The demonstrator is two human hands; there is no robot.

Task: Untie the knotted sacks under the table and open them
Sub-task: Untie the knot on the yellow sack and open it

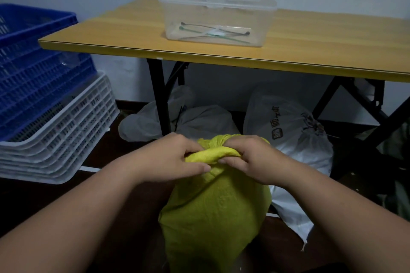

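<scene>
A full yellow woven sack stands on the dark floor in front of me, its top twisted into a knot. My left hand grips the left side of the knot, fingers curled over the cloth. My right hand pinches the right side of the same knot. Behind it, under the table, lie white sacks: one with black printing and a tied neck at the right, and two more near the table leg.
A wooden folding table with black legs stands ahead, carrying a clear plastic tub with several cable ties inside. Stacked blue crates and white crates fill the left side. A white wall is behind.
</scene>
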